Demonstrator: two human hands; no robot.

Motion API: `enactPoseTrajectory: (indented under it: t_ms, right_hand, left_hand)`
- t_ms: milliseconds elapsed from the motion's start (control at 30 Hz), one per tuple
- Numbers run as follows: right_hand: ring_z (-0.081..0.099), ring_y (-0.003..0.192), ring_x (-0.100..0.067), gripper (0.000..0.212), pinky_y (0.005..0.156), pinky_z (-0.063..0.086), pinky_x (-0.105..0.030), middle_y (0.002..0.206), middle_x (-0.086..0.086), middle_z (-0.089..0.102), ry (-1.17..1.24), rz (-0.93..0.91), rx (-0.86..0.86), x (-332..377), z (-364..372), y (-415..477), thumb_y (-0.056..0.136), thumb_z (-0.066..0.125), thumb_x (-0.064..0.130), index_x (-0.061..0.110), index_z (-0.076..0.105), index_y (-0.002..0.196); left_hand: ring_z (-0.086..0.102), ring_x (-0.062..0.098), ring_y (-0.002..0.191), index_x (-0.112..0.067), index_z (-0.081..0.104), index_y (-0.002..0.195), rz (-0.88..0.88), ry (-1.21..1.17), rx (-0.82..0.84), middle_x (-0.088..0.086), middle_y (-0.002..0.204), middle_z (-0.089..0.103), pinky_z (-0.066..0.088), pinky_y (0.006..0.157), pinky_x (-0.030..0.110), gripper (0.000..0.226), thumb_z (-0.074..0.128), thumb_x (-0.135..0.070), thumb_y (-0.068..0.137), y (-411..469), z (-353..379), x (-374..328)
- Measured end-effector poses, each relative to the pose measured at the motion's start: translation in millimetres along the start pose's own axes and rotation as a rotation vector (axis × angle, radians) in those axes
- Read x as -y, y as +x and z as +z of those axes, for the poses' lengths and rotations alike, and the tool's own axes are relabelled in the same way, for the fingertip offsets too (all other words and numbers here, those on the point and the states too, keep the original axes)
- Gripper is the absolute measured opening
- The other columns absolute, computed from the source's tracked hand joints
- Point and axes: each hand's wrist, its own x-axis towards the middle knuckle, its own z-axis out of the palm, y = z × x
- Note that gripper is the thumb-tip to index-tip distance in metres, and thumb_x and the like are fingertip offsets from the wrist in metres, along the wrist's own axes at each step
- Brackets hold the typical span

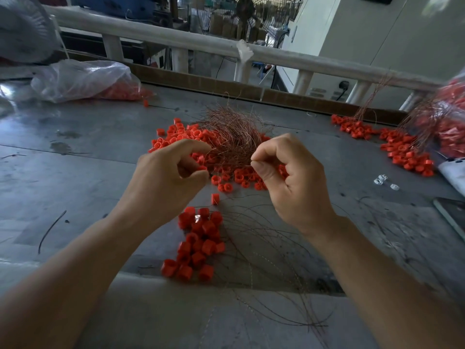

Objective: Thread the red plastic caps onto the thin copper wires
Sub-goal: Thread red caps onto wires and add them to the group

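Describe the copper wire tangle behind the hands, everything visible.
The copper wire tangle is a loose nest of thin reddish-brown strands, some ends sticking up. It lies on the grey table among scattered red caps, just beyond both hands. The right hand pinches a strand at its near edge; the left hand holds one cap.

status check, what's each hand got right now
Left hand pinching one red cap. Right hand pinching a wire strand off the wire bundle. Hands apart, cap not visibly threaded. Loose caps underneath, nothing blocking.
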Motion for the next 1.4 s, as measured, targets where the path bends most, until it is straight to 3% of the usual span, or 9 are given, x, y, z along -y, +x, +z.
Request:
enactPoseTrajectory:
  t_ms: [133,267,500,600,733,867,967,1200,1400]
  right_hand:
    - [0.049,0.073,-0.009,0.004,0.068,0.043,-0.014,0.078,-0.003,0.052,-0.018,-0.085,0.018,3.2,0.3,-0.7,0.080,0.061,-0.006,-0.002,0.061,0.079]
    - [0.050,0.075,-0.008,0.003,0.068,0.042,-0.013,0.077,-0.006,0.057,-0.046,-0.037,0.036,2.0,-0.8,-1.3,0.080,0.061,-0.003,-0.001,0.063,0.079]
    - [0.050,0.075,-0.006,0.003,0.071,0.040,-0.014,0.077,-0.002,0.058,-0.049,-0.046,0.120,5.5,0.9,-3.0,0.080,0.063,0.003,0.000,0.064,0.079]
    - [0.052,0.075,-0.007,0.007,0.072,0.042,-0.017,0.076,-0.005,0.062,-0.037,-0.039,0.160,6.2,3.1,-4.3,0.081,0.064,0.008,0.000,0.065,0.082]
    - [0.058,0.076,-0.011,0.013,0.074,0.047,-0.025,0.078,-0.005,0.065,-0.014,-0.033,0.191,5.2,1.2,-4.2,0.083,0.062,0.014,0.001,0.066,0.085]
    - [0.063,0.086,-0.017,0.014,0.080,0.051,-0.034,0.089,-0.005,0.068,-0.014,0.040,0.228,-1.4,-1.6,-4.2,0.084,0.059,0.013,0.003,0.066,0.088]
    - [0.062,0.087,-0.016,0.016,0.078,0.048,-0.029,0.090,-0.005,0.067,-0.021,0.130,0.277,-4.5,-2.3,-4.5,0.086,0.057,0.016,0.004,0.066,0.091]
    - [0.055,0.081,-0.006,0.018,0.069,0.040,-0.012,0.087,0.002,0.065,-0.002,0.275,0.390,-9.1,-1.0,-5.4,0.092,0.052,0.022,0.008,0.062,0.094]
    - [0.048,0.120,-0.016,0.024,0.089,0.032,-0.016,0.127,-0.007,0.055,-0.127,0.331,0.462,-17.0,0.9,-7.6,0.094,0.046,0.025,0.005,0.060,0.097]
  left_hand:
    - [0.057,-0.008,0.068,-0.037,0.065,0.083,0.105,-0.129,-0.015,-0.019,0.075,0.062,0.041,0.061,0.002,0.030,0.068,-0.007,0.077,-3.1,-4.8,-7.9]
    - [0.061,0.003,0.073,-0.037,0.064,0.088,0.227,-0.235,0.110,-0.015,0.079,0.065,0.051,0.064,0.015,0.026,0.069,-0.014,0.076,-9.9,-4.4,-16.7]
    - [0.061,-0.003,0.071,-0.034,0.066,0.088,0.251,-0.258,0.136,-0.024,0.071,0.067,0.046,0.060,0.008,0.019,0.060,-0.021,0.075,-9.9,-1.7,-16.8]
    - [0.061,0.001,0.069,-0.035,0.068,0.082,0.238,-0.280,0.153,-0.015,0.077,0.068,0.045,0.058,0.009,0.015,0.062,-0.024,0.074,-9.5,-2.3,-14.7]
    - [0.061,0.008,0.064,-0.034,0.075,0.078,0.168,-0.510,0.228,-0.003,0.073,0.069,0.046,0.053,0.015,0.019,0.058,-0.034,0.069,-6.4,-5.4,-12.6]
    - [0.062,0.010,0.062,-0.025,0.076,0.076,0.153,-0.737,0.304,-0.002,0.068,0.069,0.047,0.051,0.017,0.018,0.059,-0.024,0.069,-5.4,-7.5,-12.4]
    - [0.063,0.008,0.062,-0.024,0.076,0.075,0.178,-0.819,0.370,-0.005,0.069,0.070,0.047,0.052,0.017,0.011,0.069,-0.026,0.067,-5.9,-8.9,-12.5]
    - [0.063,0.006,0.063,-0.026,0.075,0.074,0.156,-0.893,0.459,-0.007,0.070,0.069,0.048,0.055,0.016,0.023,0.073,-0.047,0.066,-6.6,-8.8,-13.7]
    - [0.065,0.008,0.068,-0.022,0.075,0.075,0.020,-0.925,0.426,-0.003,0.074,0.070,0.049,0.058,0.017,0.035,0.081,-0.049,0.054,-5.0,-9.4,-3.7]
